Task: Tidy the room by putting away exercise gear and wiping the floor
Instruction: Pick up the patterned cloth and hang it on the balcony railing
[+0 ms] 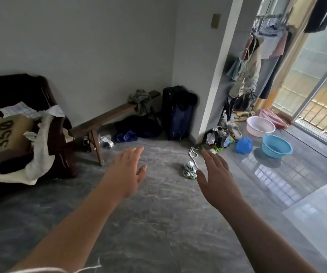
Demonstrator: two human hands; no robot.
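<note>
Both my arms reach forward over the grey floor point(158, 223). My left hand point(128, 170) is flat and open, fingers together, holding nothing. My right hand point(216, 174) is also open and empty, palm down. Just beyond my right hand, a white rope point(193, 152) lies on the floor beside a crumpled white and green cloth point(189, 170). Neither hand touches them.
A dark sofa point(21, 91) piled with clothes and a "350" box point(7, 134) stands at left. A wooden bench point(107, 119) and a dark suitcase point(178, 113) line the wall. A pink basin point(260, 126), a blue basin point(276, 145), a blue bag point(244, 145) and hanging laundry point(257, 62) are at right.
</note>
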